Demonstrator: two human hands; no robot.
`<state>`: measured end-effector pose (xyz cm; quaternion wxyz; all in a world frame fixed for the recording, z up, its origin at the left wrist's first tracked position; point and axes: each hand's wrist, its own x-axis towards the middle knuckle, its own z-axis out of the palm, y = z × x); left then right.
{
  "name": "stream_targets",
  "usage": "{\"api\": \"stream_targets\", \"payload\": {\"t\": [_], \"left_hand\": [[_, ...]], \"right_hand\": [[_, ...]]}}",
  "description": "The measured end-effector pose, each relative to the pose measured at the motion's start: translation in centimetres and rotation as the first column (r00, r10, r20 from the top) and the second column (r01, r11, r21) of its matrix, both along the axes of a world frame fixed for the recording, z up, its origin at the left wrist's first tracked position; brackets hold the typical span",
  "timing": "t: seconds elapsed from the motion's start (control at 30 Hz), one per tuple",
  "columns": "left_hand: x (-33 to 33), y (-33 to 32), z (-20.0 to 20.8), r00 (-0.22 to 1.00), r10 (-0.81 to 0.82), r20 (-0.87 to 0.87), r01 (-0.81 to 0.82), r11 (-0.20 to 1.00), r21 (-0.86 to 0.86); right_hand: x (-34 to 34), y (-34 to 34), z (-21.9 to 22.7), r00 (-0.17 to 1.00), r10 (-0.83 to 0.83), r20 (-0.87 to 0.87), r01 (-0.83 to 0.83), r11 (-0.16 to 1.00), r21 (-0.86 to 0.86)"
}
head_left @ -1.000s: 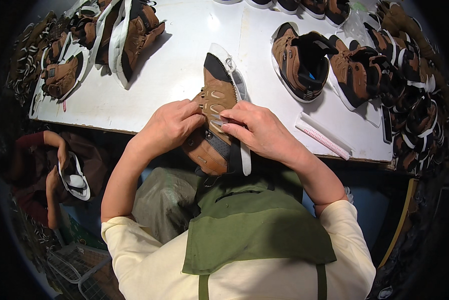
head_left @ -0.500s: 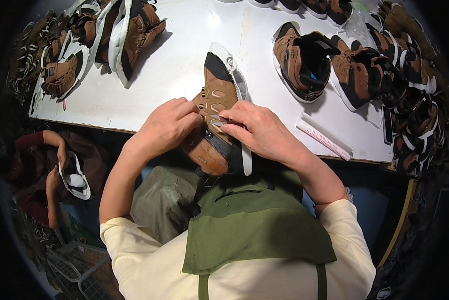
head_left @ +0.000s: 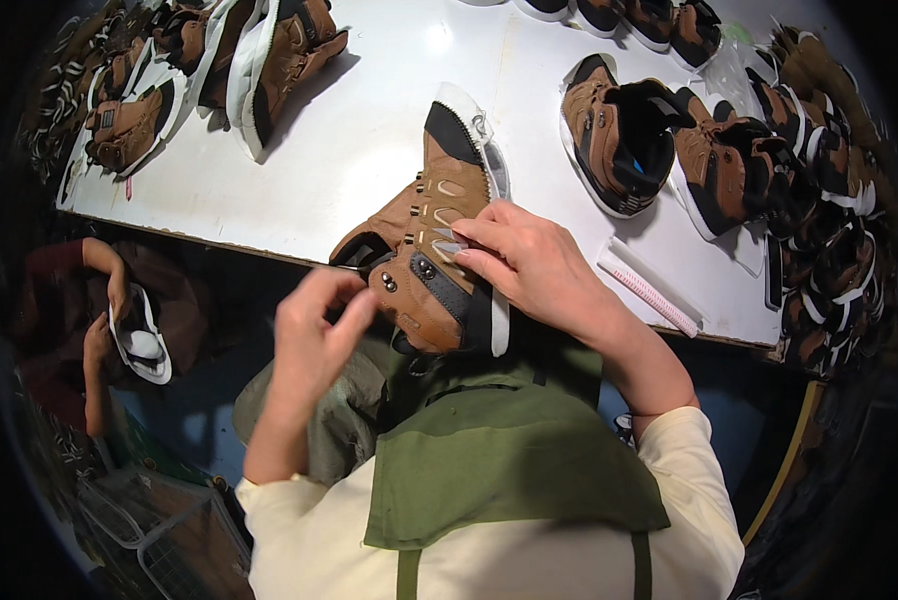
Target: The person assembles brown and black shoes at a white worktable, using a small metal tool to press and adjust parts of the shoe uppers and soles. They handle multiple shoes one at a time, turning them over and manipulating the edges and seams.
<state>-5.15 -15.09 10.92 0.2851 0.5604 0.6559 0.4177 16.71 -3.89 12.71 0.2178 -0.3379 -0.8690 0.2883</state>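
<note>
A brown suede boot (head_left: pixel 431 232) with a white sole lies over the near edge of the white table (head_left: pixel 369 140), toe pointing away. My right hand (head_left: pixel 529 262) grips it at the lacing, fingertips on the eyelets. My left hand (head_left: pixel 314 335) is off the boot, just left of its ankle collar, fingers pinched together; whether anything is between them I cannot tell.
More brown boots stand at the table's far left (head_left: pixel 269 60) and right (head_left: pixel 619 140), with a heap along the right edge (head_left: pixel 819 200). A pink-and-white strip (head_left: pixel 654 295) lies near the front right. At lower left another person's hands (head_left: pixel 109 320) hold a white sole.
My left hand has come off the boot's lacing and dropped toward me, to the left of the ankle. The right hand still holds the boot.
</note>
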Motion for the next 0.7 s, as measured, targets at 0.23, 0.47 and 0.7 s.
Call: {"api": "stream_targets", "payload": {"t": [0.23, 0.47, 0.7], "left_hand": [[2.6, -0.2, -3.3, 0.819, 0.176, 0.546, -0.184, 0.982, -0.04], [2.3, 1.1, -1.4, 0.986, 0.157, -0.058, -0.135, 0.95, 0.282], [1.5, 2.0, -1.4, 0.994, 0.097, -0.058, -0.08, 0.967, 0.244]], "right_hand": [[-2.0, 0.0, 0.2, 0.98, 0.018, 0.197, -0.08, 0.946, 0.313], [-2.0, -0.2, 0.1, 0.974, 0.027, 0.226, -0.11, 0.924, 0.366], [-2.5, -0.2, -0.2, 0.971, 0.019, 0.24, -0.126, 0.889, 0.44]]}}
